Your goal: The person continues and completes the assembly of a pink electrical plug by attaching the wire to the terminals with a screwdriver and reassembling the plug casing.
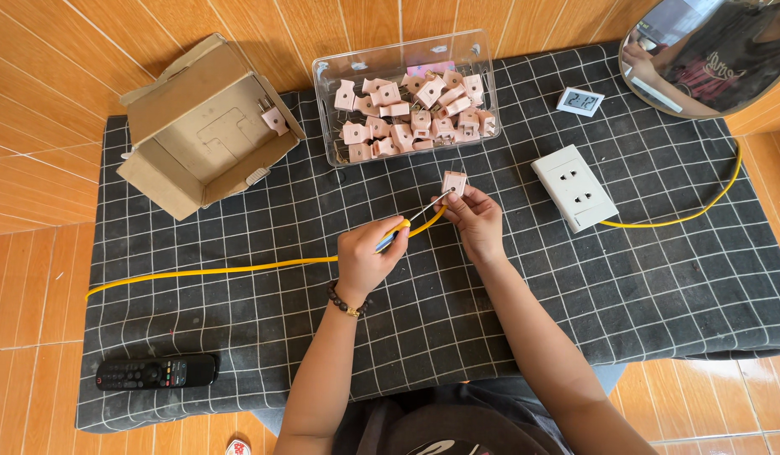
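My left hand (366,254) grips a screwdriver (411,221) with a yellow and blue handle, its metal shaft pointing up and right. The tip meets a small pink plug (454,182) that my right hand (474,221) pinches between its fingers. Both hands hover over a black grid-patterned cloth (238,329). A yellow cable (221,270) runs across the cloth under my hands.
A clear plastic box (404,59) holds several pink plugs. An open cardboard box (200,126) with one pink plug stands at the back left. A white socket block (574,186) lies on the right, a small digital clock (579,101) behind it, a round mirror (710,50) beyond. A black remote (156,372) lies front left.
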